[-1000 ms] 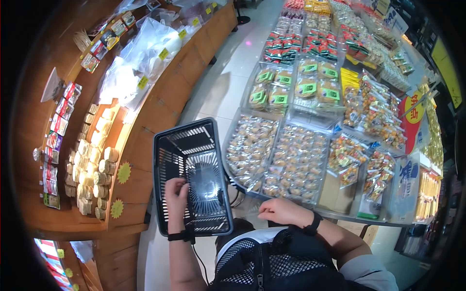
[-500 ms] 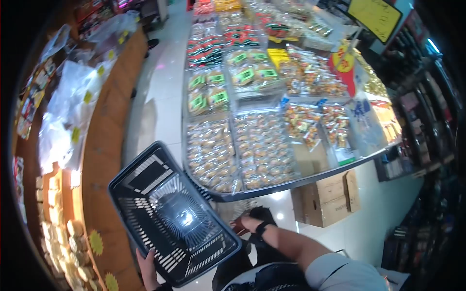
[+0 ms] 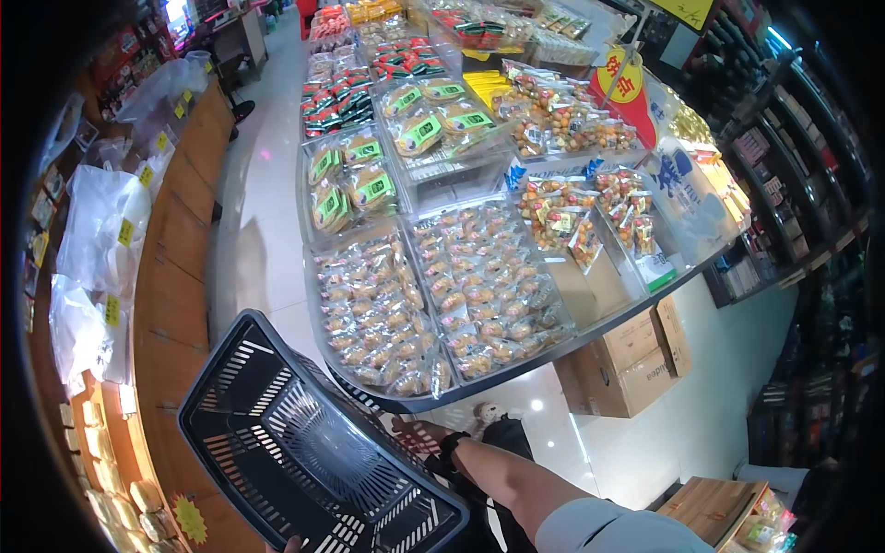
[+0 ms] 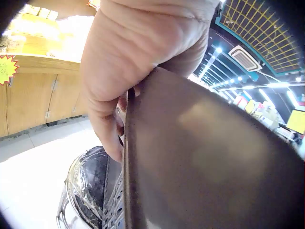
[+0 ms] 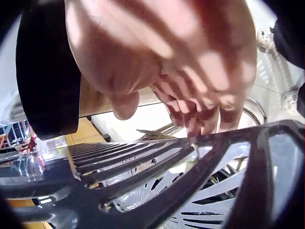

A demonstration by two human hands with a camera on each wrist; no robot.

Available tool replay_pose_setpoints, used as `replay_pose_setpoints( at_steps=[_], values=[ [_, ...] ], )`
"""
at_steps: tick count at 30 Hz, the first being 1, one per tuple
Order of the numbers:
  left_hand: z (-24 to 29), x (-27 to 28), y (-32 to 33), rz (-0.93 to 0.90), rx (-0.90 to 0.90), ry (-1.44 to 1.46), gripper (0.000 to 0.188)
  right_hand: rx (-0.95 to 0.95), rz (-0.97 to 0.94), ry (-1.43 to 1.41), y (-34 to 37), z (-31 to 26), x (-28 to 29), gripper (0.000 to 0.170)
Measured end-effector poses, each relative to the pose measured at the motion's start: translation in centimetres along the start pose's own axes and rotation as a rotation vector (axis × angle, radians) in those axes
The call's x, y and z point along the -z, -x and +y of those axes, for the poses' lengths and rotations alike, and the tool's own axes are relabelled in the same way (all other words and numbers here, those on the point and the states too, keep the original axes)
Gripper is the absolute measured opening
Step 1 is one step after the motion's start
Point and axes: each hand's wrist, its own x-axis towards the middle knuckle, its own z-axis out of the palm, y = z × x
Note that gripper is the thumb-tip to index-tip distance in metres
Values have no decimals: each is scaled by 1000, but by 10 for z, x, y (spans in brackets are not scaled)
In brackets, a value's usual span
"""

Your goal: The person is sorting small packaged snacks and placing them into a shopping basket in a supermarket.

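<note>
A black plastic basket point(image 3: 318, 424) with slotted walls is tilted at the lower left of the head view, and no goods show inside it. At its near edge my left hand point(image 3: 293, 546) is mostly out of frame; in the left wrist view that hand point(image 4: 138, 52) grips the basket's rim point(image 4: 129, 181), thumb and fingers on either side. On the basket's right side, my right hand point(image 3: 420, 435) lies against the outside wall, partly hidden. In the right wrist view the right hand point(image 5: 176, 62) has its fingers extended towards the slotted wall point(image 5: 143, 176), fingertips at its edge.
A display table point(image 3: 516, 369) holds trays of wrapped snacks point(image 3: 479, 286) ahead. Cardboard boxes point(image 3: 627, 364) stand on the floor beneath it. A wooden counter point(image 3: 171, 267) runs along the left, dark shelves point(image 3: 784, 194) are at the right, and tiled floor point(image 3: 267, 249) lies between counter and table.
The view has swung right and the basket has shifted left and down in it, tilting more. My left hand has moved to the near rim, my right hand to the basket's right side.
</note>
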Motion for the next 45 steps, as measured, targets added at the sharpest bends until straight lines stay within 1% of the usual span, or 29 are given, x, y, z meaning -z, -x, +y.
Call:
replay_pose_setpoints(
  at_steps=[1,3,4,5,8,10,11,13,14,15,16,17,18,19,20,23,27,28,29,30,31,33,35,37,38,39,41,42,45],
  values=[
    [2,-2,0,5,-3,-15,45,0,-11,9,-13,5,18,34],
    [-3,1,-4,2,-45,19,45,23,-313,12,-45,8,55,37],
    [-6,4,-6,12,-23,-11,45,68,-256,46,-29,1,29,35],
    [-10,8,-8,23,1,-42,44,89,-345,1,-75,17,82,36],
    [-11,6,-3,45,23,-13,43,32,-425,-80,-59,1,62,35],
    [-12,5,6,80,37,-6,42,-5,-116,789,-70,-5,61,34],
    [-13,4,8,57,27,16,41,-1,96,141,-48,1,30,30],
    [-14,3,17,62,12,38,39,-68,130,406,-66,4,40,28],
    [-14,0,23,84,20,19,38,-71,139,623,-84,13,47,18],
    [-13,-5,30,105,27,5,37,-86,116,634,-81,18,49,18],
    [-12,-10,38,133,46,12,36,-35,64,684,-68,17,52,18],
    [-11,-14,49,159,40,28,36,17,12,734,-56,12,49,29],
    [-10,-20,59,173,54,10,36,-91,26,739,-48,6,40,35],
    [-10,-27,67,186,65,-4,36,-104,5,764,-47,7,39,35],
    [-28,-19,71,176,54,-23,35,-153,16,721,-45,8,38,30],
    [-38,-35,97,228,21,28,33,-303,59,589,-45,13,47,21],
    [-42,-68,143,334,-20,61,31,-544,150,387,-57,34,101,27],
    [-47,-72,156,374,28,151,29,-576,141,392,-40,34,76,27],
    [-51,-74,170,413,76,236,28,-547,197,435,-22,20,47,20],
    [-56,-76,183,433,84,211,25,-519,252,470,-4,-12,-4,24],
    [-53,-80,199,486,170,176,25,-492,311,501,22,-4,-38,36],
    [-55,-90,232,504,182,264,27,-209,153,712,37,-4,-41,32],
    [-54,-103,265,586,210,318,37,-333,194,584,38,5,-43,27],
    [-60,-111,298,664,251,338,40,-330,77,433,24,43,-9,29],
    [-70,-110,315,674,273,333,40,-389,155,471,61,16,-64,26],
    [-83,-110,329,712,282,397,39,-324,152,560,61,30,-47,24],
    [-100,-114,361,752,308,465,39,-313,179,491,73,50,-27,27],
    [-101,-121,375,766,314,453,40,-366,209,551,83,52,-19,27],
    [-96,-149,405,767,288,486,41,-251,65,471,132,54,-19,22]
  ],
)
